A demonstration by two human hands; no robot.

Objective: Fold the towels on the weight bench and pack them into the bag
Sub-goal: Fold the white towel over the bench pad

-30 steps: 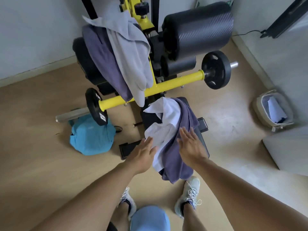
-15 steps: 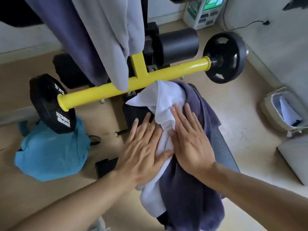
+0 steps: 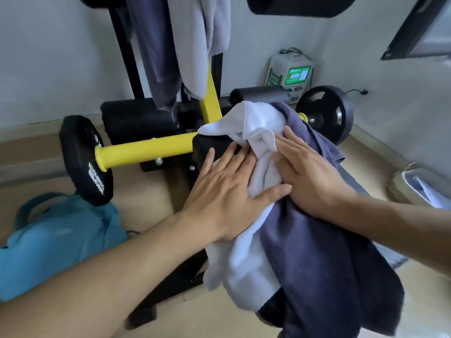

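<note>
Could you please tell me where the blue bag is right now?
In the head view, the blue bag lies on the floor at the lower left, beside the weight bench, just below the black weight plate on the yellow bar.

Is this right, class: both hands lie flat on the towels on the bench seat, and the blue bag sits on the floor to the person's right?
One detail is wrong. The head view shows the blue bag on the floor to the person's left, below the weight plate. The rest holds: left hand and right hand lie flat on the towels.
</note>
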